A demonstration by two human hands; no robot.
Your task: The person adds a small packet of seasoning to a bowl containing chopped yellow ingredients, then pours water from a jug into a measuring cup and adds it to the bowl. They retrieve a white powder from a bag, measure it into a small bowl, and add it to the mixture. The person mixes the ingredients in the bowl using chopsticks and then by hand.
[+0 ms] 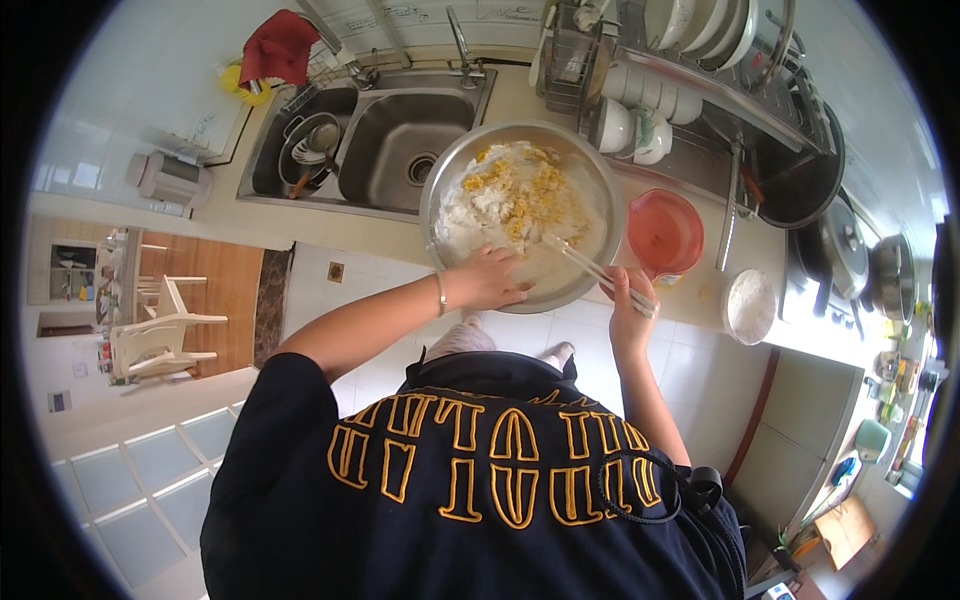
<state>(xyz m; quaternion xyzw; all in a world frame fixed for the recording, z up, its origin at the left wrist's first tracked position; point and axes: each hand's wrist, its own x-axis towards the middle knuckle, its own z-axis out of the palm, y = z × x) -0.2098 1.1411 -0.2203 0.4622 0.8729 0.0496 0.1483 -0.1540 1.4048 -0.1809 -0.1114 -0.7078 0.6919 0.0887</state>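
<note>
A wide stainless steel mixing bowl (pixel 611 217) sits at the counter's front edge. It holds white flour (pixel 469 217) with moist yellow clumps (pixel 536 187) through its middle and far side. My left hand (pixel 491 277) lies over the near left rim, gripping it with the fingers inside the bowl. Pale chopsticks (pixel 581 260) are held in my right hand (pixel 632 304) at the near right rim, slanting down so their tips touch the mixture. Just right of the bowl stands a red plastic bowl (pixel 666 231) with a spout. A white bowl with flour (pixel 748 307) is farther right.
Behind and left is a double-basin sink (pixel 397 135), with a pot (pixel 307 154) and utensils in its left basin. A dish rack (pixel 690 60) holds plates and bowls at the back right. A wok (pixel 799 172) and lidded pan (pixel 844 247) stand along the right.
</note>
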